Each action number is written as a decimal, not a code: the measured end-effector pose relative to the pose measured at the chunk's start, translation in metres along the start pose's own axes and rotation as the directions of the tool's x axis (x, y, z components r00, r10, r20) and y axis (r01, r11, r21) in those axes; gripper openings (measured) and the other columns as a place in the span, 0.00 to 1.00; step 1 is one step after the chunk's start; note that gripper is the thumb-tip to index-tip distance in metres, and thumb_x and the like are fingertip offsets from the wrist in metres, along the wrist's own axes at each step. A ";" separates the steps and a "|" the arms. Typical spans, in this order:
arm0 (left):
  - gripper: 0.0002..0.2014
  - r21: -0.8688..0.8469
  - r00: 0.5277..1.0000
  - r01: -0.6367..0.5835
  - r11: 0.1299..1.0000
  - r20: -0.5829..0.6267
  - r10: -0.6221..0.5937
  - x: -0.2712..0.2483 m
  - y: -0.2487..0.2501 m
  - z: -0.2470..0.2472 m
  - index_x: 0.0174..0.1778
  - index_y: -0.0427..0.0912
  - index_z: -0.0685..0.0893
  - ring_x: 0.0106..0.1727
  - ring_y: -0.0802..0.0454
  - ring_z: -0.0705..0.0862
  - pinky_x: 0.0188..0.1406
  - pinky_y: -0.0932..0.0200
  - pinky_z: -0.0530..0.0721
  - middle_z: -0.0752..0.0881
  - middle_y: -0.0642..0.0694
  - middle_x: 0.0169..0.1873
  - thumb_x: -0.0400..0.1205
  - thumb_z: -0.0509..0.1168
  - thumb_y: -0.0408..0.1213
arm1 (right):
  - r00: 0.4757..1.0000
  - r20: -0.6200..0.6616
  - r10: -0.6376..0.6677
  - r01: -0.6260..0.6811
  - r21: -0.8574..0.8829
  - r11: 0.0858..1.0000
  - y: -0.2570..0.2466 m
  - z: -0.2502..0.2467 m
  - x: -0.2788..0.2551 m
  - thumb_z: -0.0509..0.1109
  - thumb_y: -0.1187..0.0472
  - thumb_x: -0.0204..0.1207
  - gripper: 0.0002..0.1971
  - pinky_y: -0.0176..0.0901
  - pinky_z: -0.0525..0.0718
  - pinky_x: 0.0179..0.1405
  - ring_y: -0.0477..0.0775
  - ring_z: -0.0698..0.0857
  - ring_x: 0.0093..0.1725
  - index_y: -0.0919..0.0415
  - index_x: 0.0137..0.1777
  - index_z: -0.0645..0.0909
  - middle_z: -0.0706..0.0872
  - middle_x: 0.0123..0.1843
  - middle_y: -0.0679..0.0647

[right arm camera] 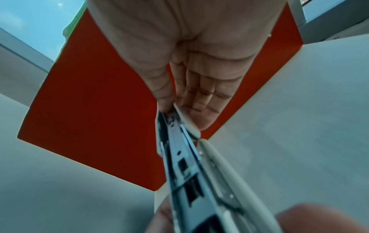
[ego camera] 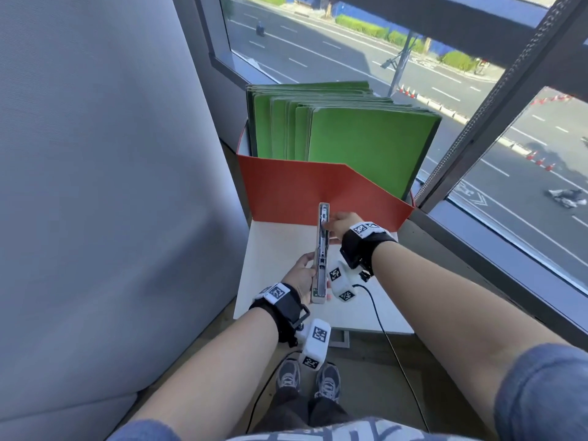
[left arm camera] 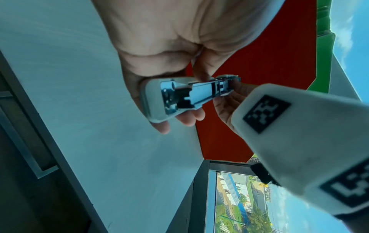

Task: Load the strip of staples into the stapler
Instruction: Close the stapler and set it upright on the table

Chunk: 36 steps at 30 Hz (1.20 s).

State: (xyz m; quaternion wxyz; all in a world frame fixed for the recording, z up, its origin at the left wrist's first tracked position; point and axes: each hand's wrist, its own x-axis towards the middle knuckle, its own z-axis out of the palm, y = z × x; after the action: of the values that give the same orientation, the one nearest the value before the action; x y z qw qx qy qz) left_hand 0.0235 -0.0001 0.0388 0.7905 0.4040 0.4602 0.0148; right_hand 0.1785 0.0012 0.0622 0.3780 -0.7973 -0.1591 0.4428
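Grey stapler (ego camera: 322,249), opened, lay gripped in the left hand (ego camera: 299,275); the right hand (ego camera: 340,225) pinched its metal channel, perhaps on staples.

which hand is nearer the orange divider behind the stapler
Right. The right hand pinches the stapler's far end, just before the orange divider; the left hand holds its near end, farther back.

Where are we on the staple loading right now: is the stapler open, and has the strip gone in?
Done: the stapler is up off the table and swung open, its metal channel exposed. In hand: the left hand grips the near end, while the right hand pinches at the far end. I cannot make out the strip itself. Left: confirm the strip is seated and close the stapler.
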 end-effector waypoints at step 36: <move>0.19 -0.105 0.994 0.107 0.989 0.026 -0.105 0.028 0.000 0.001 0.58 0.49 0.74 0.36 0.46 0.84 0.33 0.55 0.83 0.85 0.43 0.45 0.75 0.68 0.52 | 0.940 0.002 -0.342 0.338 -0.146 0.930 0.079 0.009 -0.084 0.69 0.59 0.75 0.09 0.54 0.88 0.51 0.53 0.87 0.47 0.56 0.54 0.81 0.84 0.47 0.50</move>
State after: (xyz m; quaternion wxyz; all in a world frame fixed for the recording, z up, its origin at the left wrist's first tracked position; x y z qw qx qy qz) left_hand 0.0408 0.0104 0.0191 0.8151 0.3364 0.4716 -0.0069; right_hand 0.1179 -0.0969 0.0498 0.3921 -0.7882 -0.3217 0.3485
